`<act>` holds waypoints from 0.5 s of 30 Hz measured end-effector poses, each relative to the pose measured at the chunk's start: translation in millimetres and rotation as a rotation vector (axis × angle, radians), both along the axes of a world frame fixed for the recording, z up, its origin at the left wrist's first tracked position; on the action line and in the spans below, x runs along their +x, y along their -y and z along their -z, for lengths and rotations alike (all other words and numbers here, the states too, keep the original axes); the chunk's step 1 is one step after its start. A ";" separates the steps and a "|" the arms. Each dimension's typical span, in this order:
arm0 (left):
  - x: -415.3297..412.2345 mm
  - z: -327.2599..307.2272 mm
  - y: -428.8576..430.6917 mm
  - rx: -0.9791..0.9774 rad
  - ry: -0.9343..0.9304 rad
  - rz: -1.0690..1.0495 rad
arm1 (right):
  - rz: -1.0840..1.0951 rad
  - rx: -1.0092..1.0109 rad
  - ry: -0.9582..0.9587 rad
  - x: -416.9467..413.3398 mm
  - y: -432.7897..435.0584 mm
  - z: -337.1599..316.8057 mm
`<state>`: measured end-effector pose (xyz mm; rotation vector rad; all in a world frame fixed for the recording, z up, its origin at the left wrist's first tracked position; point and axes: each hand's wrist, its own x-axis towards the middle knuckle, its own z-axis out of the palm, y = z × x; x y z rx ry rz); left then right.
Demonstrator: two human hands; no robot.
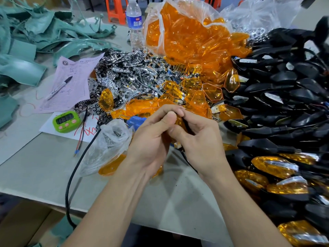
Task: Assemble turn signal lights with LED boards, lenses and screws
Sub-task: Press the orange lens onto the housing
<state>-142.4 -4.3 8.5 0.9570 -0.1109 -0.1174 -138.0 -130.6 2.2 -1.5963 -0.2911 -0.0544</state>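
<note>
Gripping one lamp (179, 121) — two hands (151, 139) (201, 138)

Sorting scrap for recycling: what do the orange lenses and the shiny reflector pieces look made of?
Orange lenses: likely transparent tinted plastic, glossy; things show through them. Shiny reflector pieces: mirror-bright, chrome-plated plastic or metal; cannot tell which.

Head cam, fwd-down, close over table (44, 166)

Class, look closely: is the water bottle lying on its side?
No, the water bottle stands upright on the table, neck pointing up.
</note>
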 end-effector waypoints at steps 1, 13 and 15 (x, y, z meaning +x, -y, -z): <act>0.7 0.8 1.2 0.020 -0.001 -0.017 | -0.010 0.017 -0.002 0.6 1.4 -0.8; -9.3 8.5 10.9 0.770 0.086 -0.130 | 0.133 0.612 -0.461 8.7 17.8 -19.4; -11.2 5.8 15.7 0.931 0.109 -0.204 | 0.111 0.614 -0.423 9.4 17.3 -15.8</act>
